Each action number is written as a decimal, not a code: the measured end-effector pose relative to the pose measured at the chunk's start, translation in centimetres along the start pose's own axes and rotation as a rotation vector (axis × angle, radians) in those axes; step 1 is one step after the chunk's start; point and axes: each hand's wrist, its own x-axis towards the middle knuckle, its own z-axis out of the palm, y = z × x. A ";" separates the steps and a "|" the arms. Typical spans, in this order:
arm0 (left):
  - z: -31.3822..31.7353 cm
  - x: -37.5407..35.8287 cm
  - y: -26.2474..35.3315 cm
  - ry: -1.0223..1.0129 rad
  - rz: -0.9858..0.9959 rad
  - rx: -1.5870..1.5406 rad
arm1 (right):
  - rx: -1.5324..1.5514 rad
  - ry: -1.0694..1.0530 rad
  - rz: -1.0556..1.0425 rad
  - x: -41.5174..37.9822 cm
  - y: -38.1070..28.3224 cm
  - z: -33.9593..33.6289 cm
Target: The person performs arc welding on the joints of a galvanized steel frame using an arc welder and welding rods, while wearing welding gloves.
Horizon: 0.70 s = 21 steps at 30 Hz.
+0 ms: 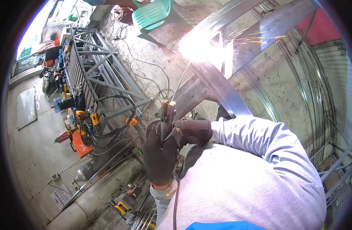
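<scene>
Both hands wear dark gloves. My left hand (160,159) is closed around a welding electrode holder (167,117) with brownish jaws. My right hand (193,132) reaches in from the right, its closed fingers pressed against the holder and my left hand. From the jaws a thin rod (181,81) slants up to a metal frame (225,88). At the rod's far end a white glare (199,44) hides the contact spot, and orange sparks (260,37) fly to the right. A cable (176,203) hangs below my left hand.
To the left stands a grey metal truss (103,51), beside yellow and black power tools (81,114). A green plastic chair (151,17) is at the top. Loose cables (137,73) cross the floor. Long metal bars (260,92) lie at the right. A gas cylinder (84,172) lies lower left.
</scene>
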 end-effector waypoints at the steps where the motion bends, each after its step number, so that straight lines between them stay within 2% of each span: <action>1: 0.1 0.0 0.1 -0.004 -0.049 -0.003 | -0.265 -0.016 0.003 -0.1 -2.0 0.2; 2: 0.4 0.0 -0.2 0.051 0.014 -0.024 | -0.512 -0.033 0.003 -0.3 -3.9 0.4; 4: 0.3 0.0 -0.3 0.046 -0.012 -0.021 | -0.696 -0.030 -0.160 0.3 -2.2 0.1; 7: 0.0 0.0 -1.3 0.018 -0.049 -0.026 | -0.762 -0.053 -0.412 1.1 0.6 -0.6; 8: -0.2 -0.1 -2.6 0.044 0.175 0.251 | -0.702 -0.048 -0.446 1.2 1.2 -0.7; 10: 0.0 0.1 -1.5 0.082 0.189 0.216 | -0.647 -0.062 -0.213 1.3 0.2 -0.5; 12: -0.4 0.1 -2.5 0.119 0.242 0.129 | -0.207 -0.143 -0.040 2.2 1.3 -0.2; 13: -0.4 0.0 -2.1 0.180 0.295 0.190 | 0.004 -0.156 0.053 2.6 1.5 0.0; 17: -0.5 0.1 -3.2 0.202 0.199 0.023 | 0.108 0.015 0.171 1.3 -2.4 1.1; 19: -0.3 0.1 -3.6 0.150 0.120 -0.026 | 0.136 0.059 0.202 1.4 -3.2 1.3; 21: -0.2 -0.1 -3.2 0.155 0.079 -0.044 | 0.264 0.137 0.347 1.8 -3.0 1.5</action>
